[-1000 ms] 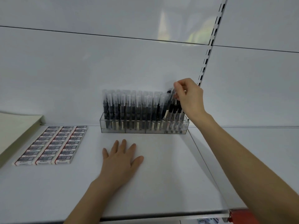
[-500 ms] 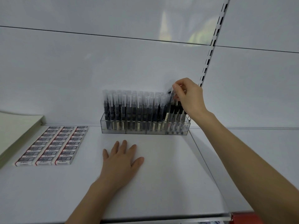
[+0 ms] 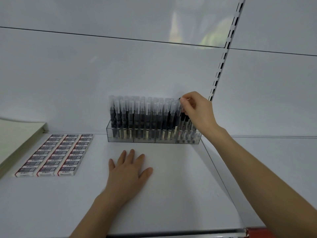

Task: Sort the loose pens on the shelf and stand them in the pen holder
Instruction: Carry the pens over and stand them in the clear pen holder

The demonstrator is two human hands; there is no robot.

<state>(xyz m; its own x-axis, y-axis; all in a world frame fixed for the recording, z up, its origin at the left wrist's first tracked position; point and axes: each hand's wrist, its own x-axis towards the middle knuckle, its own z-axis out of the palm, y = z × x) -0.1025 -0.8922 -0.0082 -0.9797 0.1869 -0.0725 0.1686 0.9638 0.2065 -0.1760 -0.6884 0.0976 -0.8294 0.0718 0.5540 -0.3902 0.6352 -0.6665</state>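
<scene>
The holder (image 3: 120, 138), a clear box split into compartments, stands at the back of the shelf (image 3: 171, 194) against the white rear panel (image 3: 85, 74). It is packed with upright pens (image 3: 147, 114), their frosted caps up in close rows. The right hand (image 3: 197, 109) reaches over the holder's rightmost compartment, where darker-topped pens stand. Its thumb and forefinger are curled and pinch the top of one pen (image 3: 180, 107) there, which leans slightly to the right; its lower end is lost among the others. The left hand (image 3: 127, 170) lies flat on the shelf in front of the holder, fingers straight and spread, holding nothing. To the left, three rows of boxed erasers (image 3: 54, 154) lie side by side, and a pale stack of paper (image 3: 18, 133) sits beyond them. A slotted rail (image 3: 223, 57) runs up the panel behind the right hand.
</scene>
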